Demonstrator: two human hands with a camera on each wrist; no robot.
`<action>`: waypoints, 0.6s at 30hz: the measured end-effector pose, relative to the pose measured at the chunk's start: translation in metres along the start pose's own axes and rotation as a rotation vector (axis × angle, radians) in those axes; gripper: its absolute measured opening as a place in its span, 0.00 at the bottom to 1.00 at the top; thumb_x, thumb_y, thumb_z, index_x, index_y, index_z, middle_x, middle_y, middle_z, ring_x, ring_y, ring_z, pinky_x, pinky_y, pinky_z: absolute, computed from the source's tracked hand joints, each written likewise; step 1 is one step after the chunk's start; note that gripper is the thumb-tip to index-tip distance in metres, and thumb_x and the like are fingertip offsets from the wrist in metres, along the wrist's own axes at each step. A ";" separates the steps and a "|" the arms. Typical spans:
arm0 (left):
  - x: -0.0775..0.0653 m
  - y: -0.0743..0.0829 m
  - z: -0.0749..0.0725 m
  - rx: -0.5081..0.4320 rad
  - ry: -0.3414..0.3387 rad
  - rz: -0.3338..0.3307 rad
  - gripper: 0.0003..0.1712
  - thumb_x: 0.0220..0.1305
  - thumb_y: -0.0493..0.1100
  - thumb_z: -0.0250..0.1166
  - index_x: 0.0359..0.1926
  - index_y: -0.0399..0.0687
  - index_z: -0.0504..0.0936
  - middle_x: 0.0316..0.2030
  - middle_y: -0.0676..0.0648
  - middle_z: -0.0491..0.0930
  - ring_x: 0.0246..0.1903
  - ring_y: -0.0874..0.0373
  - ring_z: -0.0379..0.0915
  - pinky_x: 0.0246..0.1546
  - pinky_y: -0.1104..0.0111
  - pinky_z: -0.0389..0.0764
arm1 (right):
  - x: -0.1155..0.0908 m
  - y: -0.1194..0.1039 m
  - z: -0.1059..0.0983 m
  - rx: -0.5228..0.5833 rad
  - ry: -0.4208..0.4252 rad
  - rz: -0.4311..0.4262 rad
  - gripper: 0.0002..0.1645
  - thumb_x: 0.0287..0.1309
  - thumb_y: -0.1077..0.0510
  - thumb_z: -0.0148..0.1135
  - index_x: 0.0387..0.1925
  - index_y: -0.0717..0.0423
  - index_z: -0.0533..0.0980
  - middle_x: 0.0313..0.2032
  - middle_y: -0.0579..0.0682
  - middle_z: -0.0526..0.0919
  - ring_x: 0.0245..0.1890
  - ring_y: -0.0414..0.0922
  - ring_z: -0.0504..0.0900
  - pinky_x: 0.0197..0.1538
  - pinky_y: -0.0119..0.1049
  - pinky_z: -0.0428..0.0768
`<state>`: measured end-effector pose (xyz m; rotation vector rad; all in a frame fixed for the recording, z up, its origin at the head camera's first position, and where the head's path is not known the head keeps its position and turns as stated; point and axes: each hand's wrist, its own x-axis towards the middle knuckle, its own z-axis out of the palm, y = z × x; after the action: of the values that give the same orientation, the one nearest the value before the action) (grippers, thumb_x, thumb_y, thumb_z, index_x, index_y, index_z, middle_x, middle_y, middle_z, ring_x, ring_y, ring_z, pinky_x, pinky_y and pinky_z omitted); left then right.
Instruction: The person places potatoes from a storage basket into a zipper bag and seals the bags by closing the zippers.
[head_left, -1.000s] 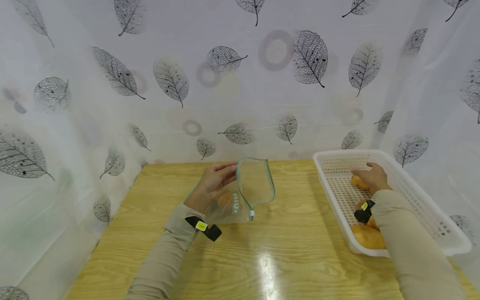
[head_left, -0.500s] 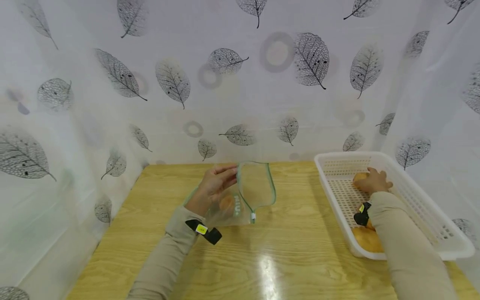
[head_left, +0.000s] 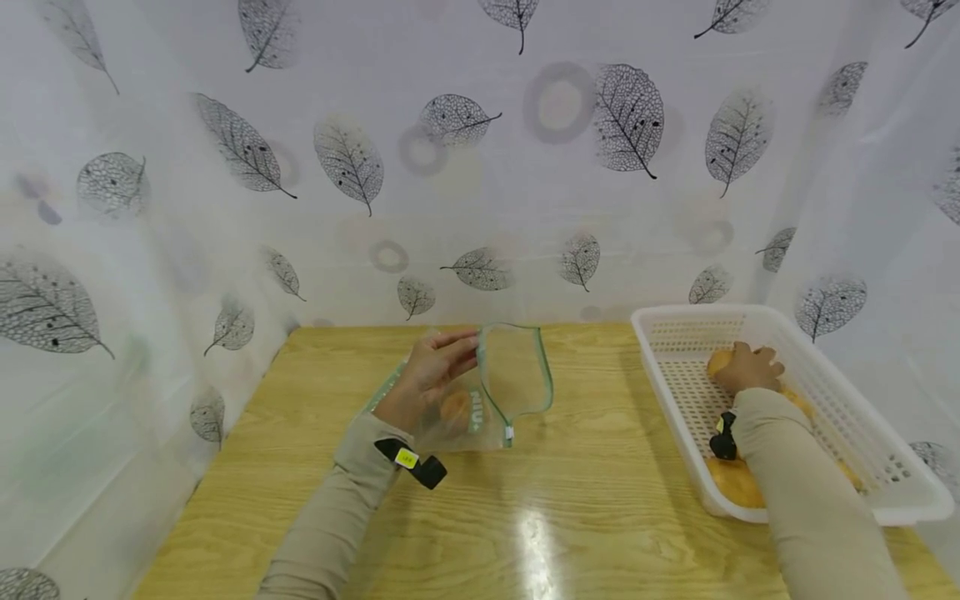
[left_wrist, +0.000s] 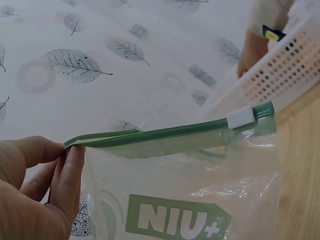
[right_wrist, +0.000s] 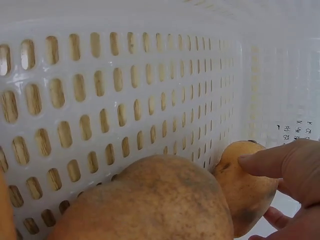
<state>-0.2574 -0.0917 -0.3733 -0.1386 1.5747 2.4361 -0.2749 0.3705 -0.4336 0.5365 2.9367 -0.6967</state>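
Observation:
My left hand (head_left: 427,379) pinches the top edge of a clear slider zip bag (head_left: 517,367) between thumb and fingers. The bag has a green zip, a white slider (left_wrist: 241,117) and a green NIU+ label (left_wrist: 175,216); its mouth gapes toward the right in the head view. A round brownish thing (head_left: 455,410) shows through the bag's wall. Inside the white basket, my right hand (head_left: 748,368) grips a potato (right_wrist: 245,185), thumb on its near side and fingers curled behind. A larger potato (right_wrist: 155,205) lies closer to the right wrist camera.
The white perforated basket (head_left: 675,433) stands at the right of the wooden table (head_left: 600,517), with more potatoes (head_left: 735,482) near its front, partly covered by the right sleeve. A leaf-print curtain (head_left: 487,192) rises behind the table and along both sides.
My right hand has shifted slightly down and its fingers have closed around the potato at the basket's far end. The left hand keeps the bag in nearly the same place.

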 end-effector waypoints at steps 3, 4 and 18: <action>-0.001 0.000 0.000 -0.005 0.005 -0.004 0.09 0.64 0.28 0.59 0.36 0.42 0.84 0.34 0.47 0.83 0.31 0.59 0.83 0.42 0.71 0.86 | 0.001 -0.001 0.002 -0.017 0.012 0.006 0.42 0.56 0.57 0.52 0.65 0.76 0.50 0.60 0.87 0.39 0.58 0.83 0.45 0.52 0.77 0.63; -0.001 0.000 0.000 -0.004 0.006 -0.005 0.09 0.65 0.28 0.59 0.35 0.43 0.84 0.33 0.48 0.83 0.31 0.59 0.83 0.42 0.71 0.86 | 0.001 0.000 0.003 -0.024 0.018 -0.001 0.41 0.56 0.57 0.53 0.64 0.76 0.51 0.60 0.87 0.39 0.58 0.83 0.45 0.52 0.77 0.62; -0.003 0.003 -0.002 0.017 0.009 -0.003 0.11 0.65 0.29 0.59 0.48 0.33 0.79 0.34 0.48 0.83 0.32 0.59 0.83 0.42 0.71 0.86 | 0.005 0.008 0.007 -0.079 0.069 -0.078 0.40 0.61 0.50 0.49 0.56 0.86 0.57 0.48 0.84 0.61 0.48 0.82 0.61 0.40 0.73 0.71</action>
<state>-0.2557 -0.0949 -0.3707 -0.1493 1.5979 2.4224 -0.2768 0.3760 -0.4439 0.4492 3.0487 -0.5782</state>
